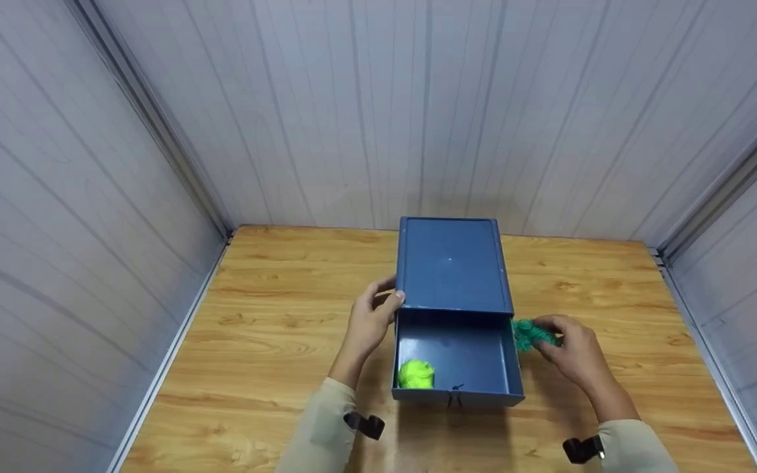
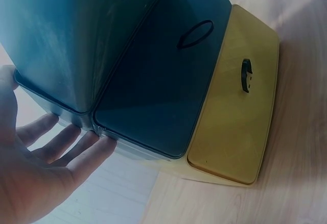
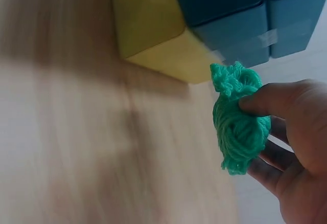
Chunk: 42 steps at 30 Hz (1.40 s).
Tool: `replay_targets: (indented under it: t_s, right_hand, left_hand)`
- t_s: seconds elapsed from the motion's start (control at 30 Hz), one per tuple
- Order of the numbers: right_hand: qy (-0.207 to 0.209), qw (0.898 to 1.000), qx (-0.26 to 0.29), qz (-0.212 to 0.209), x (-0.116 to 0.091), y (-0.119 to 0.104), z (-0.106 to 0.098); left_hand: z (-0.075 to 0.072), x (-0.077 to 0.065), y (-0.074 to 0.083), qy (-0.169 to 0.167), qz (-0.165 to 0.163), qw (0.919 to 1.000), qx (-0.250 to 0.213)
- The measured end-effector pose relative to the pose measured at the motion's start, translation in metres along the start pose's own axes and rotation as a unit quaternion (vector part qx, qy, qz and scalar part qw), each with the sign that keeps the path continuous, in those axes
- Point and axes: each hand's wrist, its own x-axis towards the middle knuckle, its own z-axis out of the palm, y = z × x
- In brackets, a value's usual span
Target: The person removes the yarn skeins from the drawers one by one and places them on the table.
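Observation:
A stacked drawer unit has its blue top drawer pulled out. Inside that drawer, at the front left corner, lies a bright yellow-green ball, apparently yarn. My left hand rests on the unit's left side near the front, thumb at the top edge and fingers fairly straight against the wall. Just outside the drawer's right wall, my right hand pinches a small bundle of green yarn between thumb and fingers. The right wrist view shows the bundle raised beside the unit.
Below the open drawer are a closed blue drawer with a black loop pull and a closed yellow drawer with a black handle. The unit stands on a wood-grain table. Pale panel walls rise behind and at both sides.

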Motion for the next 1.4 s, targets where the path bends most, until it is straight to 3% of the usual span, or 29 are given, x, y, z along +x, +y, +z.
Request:
replay_targets:
  t_s: [0.37,0.73,1.4]
  right_hand:
    - [-0.044,0.998,-0.017,0.042,0.004,0.028,0.017]
    - [-0.051,0.995,-0.02,0.082,0.01,0.041,0.027]
    - [-0.048,0.997,-0.019,0.056,0.003,0.035,0.016]
  left_hand:
    - [0.002,0.001,0.0,0.005,-0.003,0.9999,0.008]
    - [0.001,0.003,0.001,-0.001,0.008,0.9999,0.009]
    - [0.003,0.003,0.003,-0.009,0.001,1.0,0.001]
